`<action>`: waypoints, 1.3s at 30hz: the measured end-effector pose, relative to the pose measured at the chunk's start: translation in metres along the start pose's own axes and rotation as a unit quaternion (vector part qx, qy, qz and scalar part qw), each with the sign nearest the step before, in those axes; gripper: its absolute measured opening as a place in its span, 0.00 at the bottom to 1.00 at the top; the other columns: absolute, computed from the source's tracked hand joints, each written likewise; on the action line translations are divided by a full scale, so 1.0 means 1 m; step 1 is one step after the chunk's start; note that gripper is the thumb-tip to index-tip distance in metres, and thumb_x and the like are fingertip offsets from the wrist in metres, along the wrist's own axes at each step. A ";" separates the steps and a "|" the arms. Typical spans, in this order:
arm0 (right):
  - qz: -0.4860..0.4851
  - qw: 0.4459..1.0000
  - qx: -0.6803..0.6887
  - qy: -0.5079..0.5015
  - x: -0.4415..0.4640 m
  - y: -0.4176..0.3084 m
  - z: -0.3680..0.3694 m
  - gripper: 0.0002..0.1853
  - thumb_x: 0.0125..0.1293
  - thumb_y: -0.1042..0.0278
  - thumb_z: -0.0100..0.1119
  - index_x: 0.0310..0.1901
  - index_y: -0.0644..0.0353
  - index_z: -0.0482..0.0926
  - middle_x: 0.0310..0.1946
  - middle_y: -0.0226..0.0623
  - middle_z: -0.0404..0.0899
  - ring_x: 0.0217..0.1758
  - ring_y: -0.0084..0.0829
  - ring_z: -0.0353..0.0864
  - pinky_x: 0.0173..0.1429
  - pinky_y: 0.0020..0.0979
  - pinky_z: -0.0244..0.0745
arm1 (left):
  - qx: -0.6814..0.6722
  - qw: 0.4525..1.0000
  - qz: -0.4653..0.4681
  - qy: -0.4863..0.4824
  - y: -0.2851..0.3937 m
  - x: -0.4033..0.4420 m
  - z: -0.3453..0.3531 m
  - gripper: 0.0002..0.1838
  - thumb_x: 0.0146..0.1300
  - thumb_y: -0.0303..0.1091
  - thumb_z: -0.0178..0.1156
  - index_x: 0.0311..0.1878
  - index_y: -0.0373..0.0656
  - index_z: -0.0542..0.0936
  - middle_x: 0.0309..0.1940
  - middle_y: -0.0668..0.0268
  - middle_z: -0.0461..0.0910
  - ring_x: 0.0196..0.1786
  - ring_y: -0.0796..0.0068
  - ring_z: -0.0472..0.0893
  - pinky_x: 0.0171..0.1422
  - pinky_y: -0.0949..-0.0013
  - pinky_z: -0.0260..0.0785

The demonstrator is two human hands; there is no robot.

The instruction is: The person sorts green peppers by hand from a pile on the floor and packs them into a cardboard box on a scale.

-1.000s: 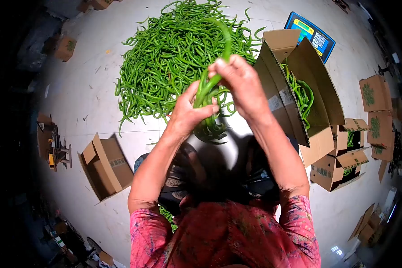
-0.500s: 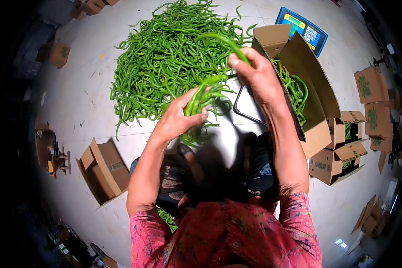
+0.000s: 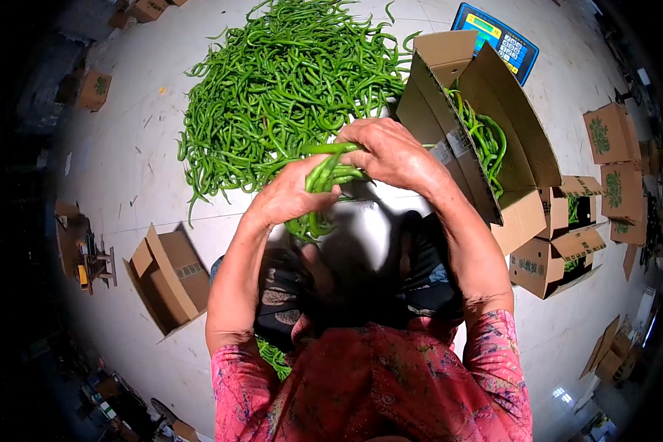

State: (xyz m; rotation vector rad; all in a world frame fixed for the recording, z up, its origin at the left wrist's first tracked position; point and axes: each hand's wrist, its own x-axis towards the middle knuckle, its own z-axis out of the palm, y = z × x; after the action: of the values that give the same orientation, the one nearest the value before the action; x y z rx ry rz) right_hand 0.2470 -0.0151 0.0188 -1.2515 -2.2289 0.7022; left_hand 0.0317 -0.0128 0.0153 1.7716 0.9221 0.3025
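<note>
My left hand [image 3: 286, 193] is closed round a bunch of long green chili peppers [image 3: 321, 177], their ends sticking out past the thumb. Close against it, my right hand [image 3: 390, 151] pinches a green pepper [image 3: 331, 148] that lies across the top of the bunch. Its fingertips are partly hidden behind the knuckles. Just beyond both hands spreads a large pile of green chili peppers [image 3: 272, 96] on the pale floor. To the right of my right hand stands an open cardboard box [image 3: 519, 125] with peppers [image 3: 486, 144] inside.
A blue digital scale display [image 3: 497, 44] is behind the box. Smaller open cartons [image 3: 541, 269] with peppers stand at the right, near stacked printed boxes [image 3: 615, 136]. Another open carton [image 3: 173, 280] lies at the left. More peppers [image 3: 272, 359] show beside my left elbow.
My right hand has come left and down from beside the box, bringing its pepper to the bunch in my left hand. The left hand has stayed nearly in place.
</note>
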 end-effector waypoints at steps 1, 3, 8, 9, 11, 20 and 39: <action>-0.011 1.000 -0.014 0.026 0.000 0.000 0.002 0.14 0.60 0.66 0.61 0.45 0.63 0.79 0.40 0.43 0.81 0.46 0.47 0.78 0.53 0.41 0.71 | -0.018 1.000 0.002 0.008 -0.003 0.000 0.000 0.29 0.51 0.32 0.67 0.60 0.43 0.74 0.37 0.70 0.78 0.39 0.78 0.74 0.48 0.73 0.68; -0.016 0.999 0.005 0.051 0.000 0.000 -0.008 0.13 0.60 0.67 0.61 0.44 0.64 0.80 0.38 0.44 0.81 0.45 0.47 0.78 0.51 0.40 0.72 | -0.067 0.997 -0.027 0.020 -0.001 0.000 -0.001 0.33 0.49 0.30 0.68 0.62 0.43 0.72 0.38 0.73 0.78 0.38 0.81 0.74 0.48 0.74 0.68; 0.073 0.959 0.172 0.211 -0.003 0.023 -0.035 0.12 0.65 0.64 0.57 0.43 0.63 0.79 0.33 0.39 0.79 0.40 0.34 0.78 0.48 0.34 0.71 | -0.205 0.972 -0.109 0.021 -0.008 -0.006 -0.012 0.38 0.49 0.31 0.68 0.66 0.37 0.67 0.38 0.70 0.77 0.39 0.80 0.76 0.49 0.75 0.69; 0.126 0.952 0.217 0.177 -0.005 0.027 -0.044 0.12 0.67 0.63 0.55 0.43 0.62 0.78 0.33 0.34 0.79 0.38 0.26 0.75 0.45 0.29 0.70 | -0.226 0.967 -0.111 0.047 -0.011 -0.005 -0.013 0.39 0.49 0.31 0.68 0.66 0.35 0.67 0.38 0.69 0.77 0.39 0.79 0.77 0.49 0.75 0.70; 0.181 0.887 0.374 0.202 -0.005 0.026 -0.046 0.12 0.70 0.63 0.53 0.46 0.63 0.76 0.37 0.33 0.80 0.39 0.23 0.74 0.42 0.27 0.70 | -0.273 0.947 -0.129 0.106 -0.013 -0.006 -0.018 0.41 0.48 0.30 0.67 0.67 0.32 0.64 0.37 0.67 0.77 0.37 0.76 0.78 0.47 0.74 0.71; 0.154 0.738 0.650 0.092 0.002 0.032 -0.024 0.10 0.67 0.71 0.57 0.47 0.66 0.72 0.34 0.34 0.76 0.35 0.25 0.77 0.44 0.25 0.76 | -0.528 0.832 -0.007 0.171 -0.028 0.000 -0.025 0.19 0.58 0.23 0.61 0.53 0.39 0.69 0.33 0.64 0.75 0.33 0.73 0.77 0.30 0.77 0.70; 0.011 0.994 0.105 0.037 0.014 -0.029 0.048 0.24 0.51 0.66 0.68 0.48 0.66 0.74 0.39 0.53 0.78 0.46 0.55 0.77 0.50 0.46 0.72 | -0.618 0.742 -0.037 0.257 -0.041 0.006 -0.014 0.03 0.62 0.23 0.60 0.38 0.39 0.79 0.34 0.63 0.80 0.35 0.72 0.80 0.45 0.68 0.77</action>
State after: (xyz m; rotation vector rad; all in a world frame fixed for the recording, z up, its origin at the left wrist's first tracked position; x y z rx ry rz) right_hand 0.1925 -0.0251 0.0039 -1.1785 -2.0262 0.8600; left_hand 0.0095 0.0072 -0.0164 0.3814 0.8120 1.0981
